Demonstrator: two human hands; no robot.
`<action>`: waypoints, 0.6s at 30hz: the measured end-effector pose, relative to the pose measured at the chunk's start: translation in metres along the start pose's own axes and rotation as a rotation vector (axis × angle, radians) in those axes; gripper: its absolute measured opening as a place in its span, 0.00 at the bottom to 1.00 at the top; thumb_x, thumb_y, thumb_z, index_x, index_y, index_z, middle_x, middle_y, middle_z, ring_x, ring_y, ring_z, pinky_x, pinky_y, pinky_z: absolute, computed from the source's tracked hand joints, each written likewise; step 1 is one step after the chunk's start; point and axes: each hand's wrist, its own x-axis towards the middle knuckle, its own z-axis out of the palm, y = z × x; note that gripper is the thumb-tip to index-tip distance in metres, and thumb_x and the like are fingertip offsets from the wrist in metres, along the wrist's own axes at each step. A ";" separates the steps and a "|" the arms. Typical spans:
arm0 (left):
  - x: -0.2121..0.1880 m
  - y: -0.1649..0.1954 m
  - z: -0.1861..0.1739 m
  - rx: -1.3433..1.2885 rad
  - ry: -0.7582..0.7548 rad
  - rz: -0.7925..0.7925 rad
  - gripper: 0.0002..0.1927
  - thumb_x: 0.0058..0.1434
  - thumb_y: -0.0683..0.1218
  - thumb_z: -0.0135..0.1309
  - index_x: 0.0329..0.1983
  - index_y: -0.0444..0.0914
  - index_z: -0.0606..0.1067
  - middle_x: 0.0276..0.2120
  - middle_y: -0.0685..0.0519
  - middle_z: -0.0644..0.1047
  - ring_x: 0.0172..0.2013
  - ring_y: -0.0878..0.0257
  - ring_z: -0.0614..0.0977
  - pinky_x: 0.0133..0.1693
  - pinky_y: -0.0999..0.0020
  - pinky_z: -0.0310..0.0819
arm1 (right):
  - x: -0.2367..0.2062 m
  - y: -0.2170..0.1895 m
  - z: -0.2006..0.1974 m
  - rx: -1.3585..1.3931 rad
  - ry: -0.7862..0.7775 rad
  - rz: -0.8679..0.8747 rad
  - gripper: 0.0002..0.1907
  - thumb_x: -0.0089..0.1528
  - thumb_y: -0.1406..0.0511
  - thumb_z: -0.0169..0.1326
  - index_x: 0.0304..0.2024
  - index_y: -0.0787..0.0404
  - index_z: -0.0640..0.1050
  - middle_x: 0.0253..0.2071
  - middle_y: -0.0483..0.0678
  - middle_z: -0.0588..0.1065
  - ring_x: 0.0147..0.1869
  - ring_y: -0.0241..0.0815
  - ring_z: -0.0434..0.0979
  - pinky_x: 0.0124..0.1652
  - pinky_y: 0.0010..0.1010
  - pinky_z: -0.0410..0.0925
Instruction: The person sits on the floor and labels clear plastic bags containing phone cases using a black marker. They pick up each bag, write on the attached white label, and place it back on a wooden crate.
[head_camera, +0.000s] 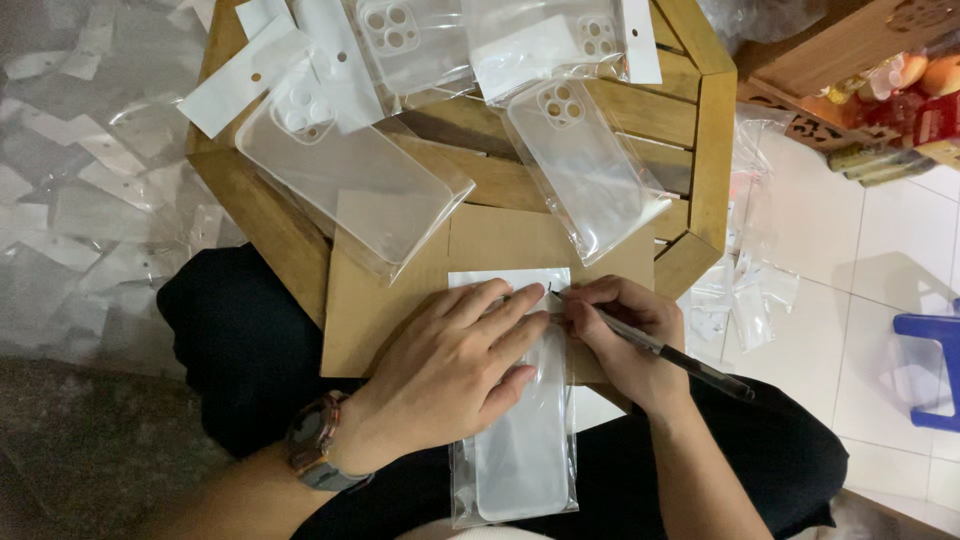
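My left hand (455, 365) lies flat and spread on the bagged case (520, 440), fingers stretched toward 1 o'clock, gripping nothing, only pressing; my right hand (625, 345) is curled tight round a knife (660, 350), a thin dark handle running off to 4 o'clock, its tip meeting the bag's white header by my left fingertips (535, 297).

The bagged case sits on a cardboard sheet (385, 310) across my lap, its long side running 12 to 6, its lower end hanging off the cardboard's near edge over my knees; the table (710, 130) stands beyond at 12 o'clock, carrying more bagged cases (585, 180).

I judge the case light and bendy, a clear soft shell that would flex rather than crack; the film round it looks slick and crinkly, likely to slide on the cardboard unless pinned. So a flat palm over the middle suits it better than a pinch, and to lift it I would take the stiffer white header or the case's long edges through the film. Loose empty bags (745, 295) lie on the floor at 3 o'clock.
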 end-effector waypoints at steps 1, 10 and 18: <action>0.000 0.000 0.000 -0.001 -0.001 0.002 0.22 0.62 0.49 0.56 0.54 0.31 0.75 0.61 0.44 0.74 0.58 0.51 0.73 0.58 0.55 0.68 | 0.000 0.001 0.000 0.018 0.023 0.031 0.07 0.64 0.71 0.59 0.43 0.70 0.81 0.36 0.49 0.81 0.38 0.33 0.80 0.41 0.22 0.74; -0.001 -0.002 0.002 0.002 -0.001 0.002 0.21 0.61 0.49 0.56 0.53 0.31 0.75 0.60 0.43 0.74 0.57 0.51 0.73 0.57 0.55 0.69 | -0.002 0.004 0.000 -0.004 0.048 0.065 0.06 0.63 0.72 0.58 0.43 0.70 0.80 0.35 0.50 0.81 0.36 0.34 0.81 0.39 0.23 0.75; 0.000 -0.002 0.002 0.000 -0.004 0.000 0.22 0.62 0.49 0.57 0.54 0.30 0.75 0.61 0.43 0.74 0.58 0.51 0.73 0.58 0.55 0.69 | -0.004 0.008 -0.002 0.096 0.083 0.031 0.05 0.64 0.72 0.57 0.42 0.70 0.79 0.38 0.48 0.81 0.36 0.32 0.80 0.40 0.22 0.75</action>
